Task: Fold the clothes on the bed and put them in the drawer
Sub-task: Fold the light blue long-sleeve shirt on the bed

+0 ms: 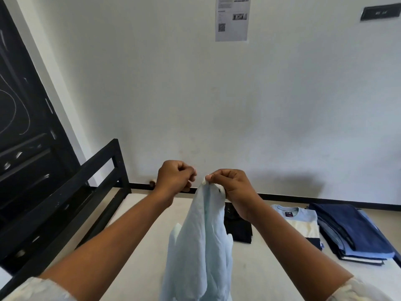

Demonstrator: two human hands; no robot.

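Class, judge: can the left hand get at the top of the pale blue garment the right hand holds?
Probably yes: the left hand is close beside the right hand pinching the pale blue garment; nothing lies between.

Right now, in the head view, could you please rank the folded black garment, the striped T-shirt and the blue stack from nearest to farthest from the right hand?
1. Folded black garment, on the bed just under the right hand.
2. Striped T-shirt, further right.
3. Blue stack, at the bed's far right.
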